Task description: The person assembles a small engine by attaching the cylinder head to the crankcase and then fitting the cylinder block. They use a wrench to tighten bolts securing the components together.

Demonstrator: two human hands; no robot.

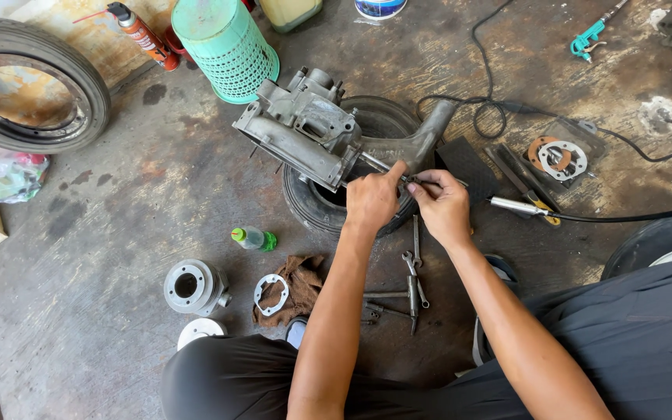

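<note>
A grey metal engine casing (305,128) rests on a small black tyre (314,204) lying on the concrete floor. A thin metal rod (372,162) sticks out of the casing toward me. My left hand (372,198) pinches this rod near its end. Close beside it, my right hand (442,204) grips a small dark tool (418,180) against the rod's tip. The two hands almost touch. What lies under the fingers is hidden.
Wrenches (412,272) lie below my hands. A metal cylinder (192,286), a gasket (271,293) on a brown rag, and a small green-capped bottle (254,239) lie left. A green basket (225,48), spray can (141,34), large tyre (29,84), black cable (624,216).
</note>
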